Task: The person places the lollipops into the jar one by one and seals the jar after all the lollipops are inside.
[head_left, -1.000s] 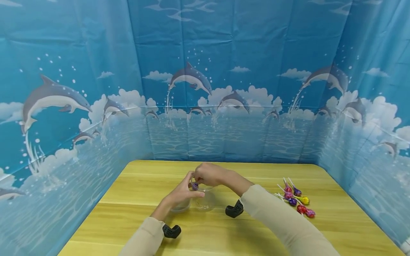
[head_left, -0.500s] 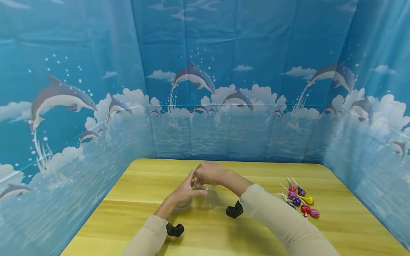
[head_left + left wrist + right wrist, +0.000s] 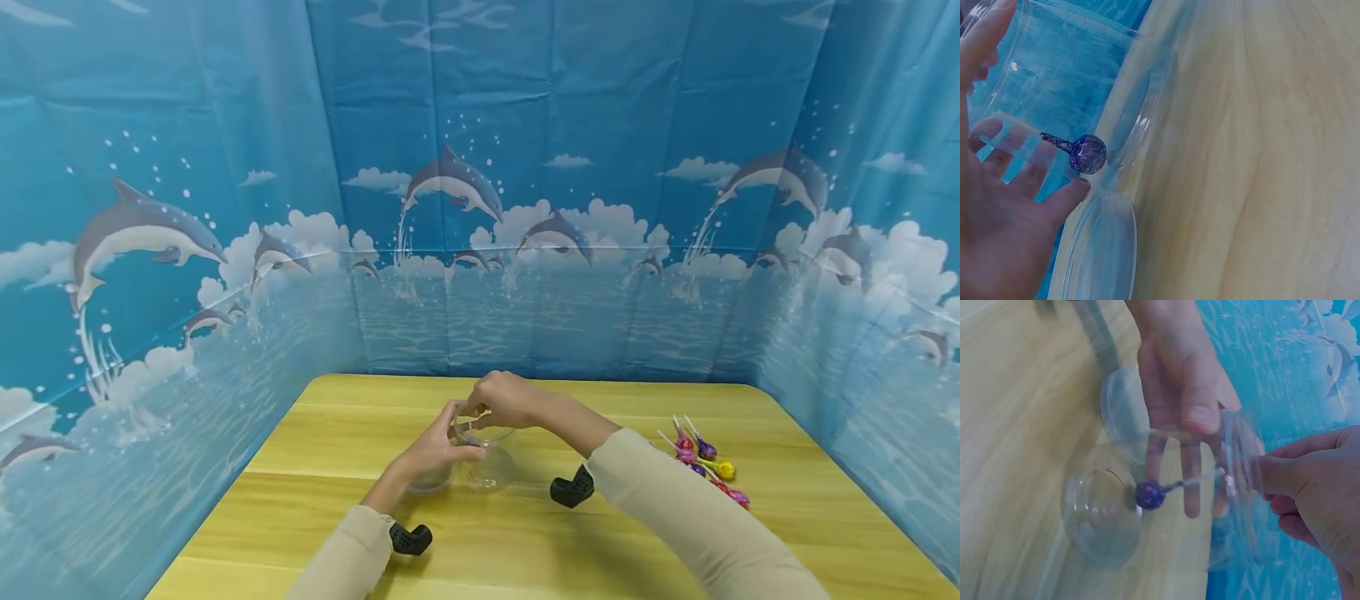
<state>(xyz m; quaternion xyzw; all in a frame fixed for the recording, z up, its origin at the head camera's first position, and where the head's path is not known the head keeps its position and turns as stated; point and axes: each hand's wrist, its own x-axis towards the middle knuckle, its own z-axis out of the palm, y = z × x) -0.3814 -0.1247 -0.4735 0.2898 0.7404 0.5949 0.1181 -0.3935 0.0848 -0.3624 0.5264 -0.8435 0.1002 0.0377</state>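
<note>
Well short of the table's [image 3: 495, 550] far edge, left fingers [image 3: 1063, 203] gripped the clear jar [image 3: 1107, 534]; inside, the lollipop [image 3: 1150, 495] pointed its stick at the right fingers [image 3: 1275, 476], whose grip I couldn't tell.

sleeves [image 3: 690, 517]: plain beige, long, creased | wrist pieces [image 3: 411, 540]: black, bent, dotted with small holes

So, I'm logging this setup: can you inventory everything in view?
Table: 1, yellow, head view's lower half
Jar: 1, clear, mid-table, mouth up
Lollipop: 1, purple, inside the jar
Lid-like piece: 1, clear, left of the jar
Loose lollipops: at least six, mixed colours, table's right
Dolphin curtain: count unclear, blue, behind table
Wrist devices: 2, black, one per wrist
Sleeves: 2, beige, foreground
Left grip: 1, bare, holding the jar
Right grip: 1, bare, at the jar's mouth
</note>
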